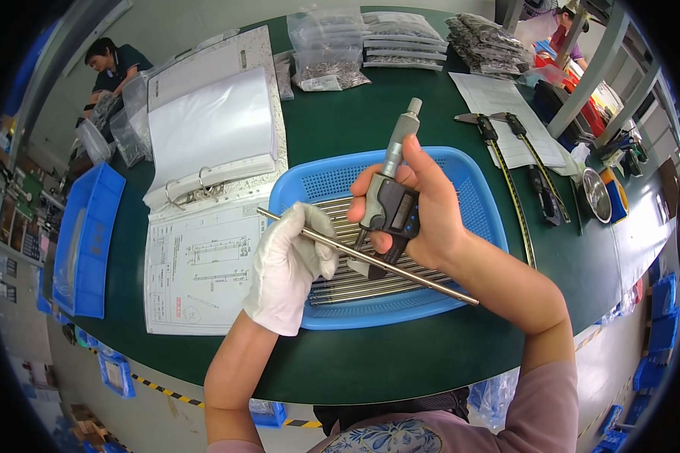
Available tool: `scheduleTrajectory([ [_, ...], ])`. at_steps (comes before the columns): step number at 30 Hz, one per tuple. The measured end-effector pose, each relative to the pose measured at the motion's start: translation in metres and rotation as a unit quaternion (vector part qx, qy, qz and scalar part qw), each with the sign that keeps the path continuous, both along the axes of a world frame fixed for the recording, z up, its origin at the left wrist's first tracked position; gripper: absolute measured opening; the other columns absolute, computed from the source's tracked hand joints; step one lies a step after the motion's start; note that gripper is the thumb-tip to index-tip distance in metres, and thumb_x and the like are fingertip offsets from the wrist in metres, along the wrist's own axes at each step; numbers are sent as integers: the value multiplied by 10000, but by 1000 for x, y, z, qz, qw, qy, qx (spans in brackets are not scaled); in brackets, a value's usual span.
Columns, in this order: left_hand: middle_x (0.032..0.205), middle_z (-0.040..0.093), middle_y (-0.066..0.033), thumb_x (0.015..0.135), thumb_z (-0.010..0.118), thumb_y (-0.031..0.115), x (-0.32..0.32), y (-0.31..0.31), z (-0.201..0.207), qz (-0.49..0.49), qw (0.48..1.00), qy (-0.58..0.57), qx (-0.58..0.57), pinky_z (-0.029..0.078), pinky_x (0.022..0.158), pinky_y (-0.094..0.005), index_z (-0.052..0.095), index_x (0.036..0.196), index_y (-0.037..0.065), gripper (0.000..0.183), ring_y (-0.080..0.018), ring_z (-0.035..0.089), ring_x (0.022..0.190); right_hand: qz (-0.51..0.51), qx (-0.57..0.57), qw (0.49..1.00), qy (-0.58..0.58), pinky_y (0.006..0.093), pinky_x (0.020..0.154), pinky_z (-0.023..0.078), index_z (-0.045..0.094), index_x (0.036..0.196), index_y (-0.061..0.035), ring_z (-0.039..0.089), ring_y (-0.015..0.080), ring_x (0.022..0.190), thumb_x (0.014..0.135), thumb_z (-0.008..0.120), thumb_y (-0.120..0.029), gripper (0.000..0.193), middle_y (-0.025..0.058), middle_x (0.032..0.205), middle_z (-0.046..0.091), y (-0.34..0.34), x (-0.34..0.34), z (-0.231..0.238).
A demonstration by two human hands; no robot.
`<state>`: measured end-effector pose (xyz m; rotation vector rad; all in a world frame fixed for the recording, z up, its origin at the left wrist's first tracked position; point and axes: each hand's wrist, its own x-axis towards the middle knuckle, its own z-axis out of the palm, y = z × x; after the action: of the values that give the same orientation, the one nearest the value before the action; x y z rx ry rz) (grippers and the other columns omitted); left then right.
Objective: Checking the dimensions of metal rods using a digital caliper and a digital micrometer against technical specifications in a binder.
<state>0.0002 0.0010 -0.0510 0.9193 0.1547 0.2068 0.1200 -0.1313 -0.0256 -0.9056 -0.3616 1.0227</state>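
In a white glove, my left hand (295, 257) is closed around a thin metal rod (423, 281), which slants down to the right. My bare right hand (433, 208) grips a digital micrometer (391, 202), its thimble pointing up and away. The micrometer's frame end meets the rod near the rod's middle; whether its jaws touch the rod I cannot tell. Beneath both hands stands a blue perforated basket (485, 189) with several similar metal rods (347, 293) lying side by side in it.
An open ring binder (211, 136) and a drawing sheet (196, 264) lie left of the basket, beside a blue bin (91, 241). Digital calipers (506, 181) and a steel bowl (595, 196) are at the right. Bagged parts (404, 41) line the back. Two other people work farther off.
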Motion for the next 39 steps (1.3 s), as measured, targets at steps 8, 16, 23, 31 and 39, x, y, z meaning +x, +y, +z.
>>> scheduleTrajectory([
  [8,578,475,-20,929,385,378,1,0,5,21,1000,18,-4,361,470,-231,509,728,47,407,-118,451,498,-15,-49,998,-21,250,415,415,557,849,-11,484,160,411,842,312,-644,679,135,714,608,-2,0,3],
  [16,563,471,-6,936,372,383,0,2,1,20,1000,16,-5,343,451,-232,515,726,50,419,-107,444,486,3,0,1000,11,274,419,425,554,872,5,496,190,431,897,186,-553,669,157,722,602,-2,-2,4],
  [23,611,497,-23,942,364,379,-1,1,1,-19,1000,15,10,412,512,-239,526,788,36,409,-127,498,546,-14,4,999,29,280,412,437,552,875,8,509,202,445,877,221,-574,669,164,724,599,1,-2,2],
  [31,601,499,-31,931,391,391,1,-5,1,-20,998,55,-5,432,495,-255,538,787,27,418,-157,521,513,-23,-13,1000,-12,252,386,414,554,841,-14,495,173,396,855,308,-620,655,142,705,612,-1,-1,-2],
  [39,628,476,-3,877,556,225,-1,-12,8,-23,995,101,8,402,483,-198,511,789,57,195,-114,494,569,0,5,1000,-5,259,400,412,562,866,-15,486,185,401,884,241,-598,666,136,710,609,1,0,-6],
])
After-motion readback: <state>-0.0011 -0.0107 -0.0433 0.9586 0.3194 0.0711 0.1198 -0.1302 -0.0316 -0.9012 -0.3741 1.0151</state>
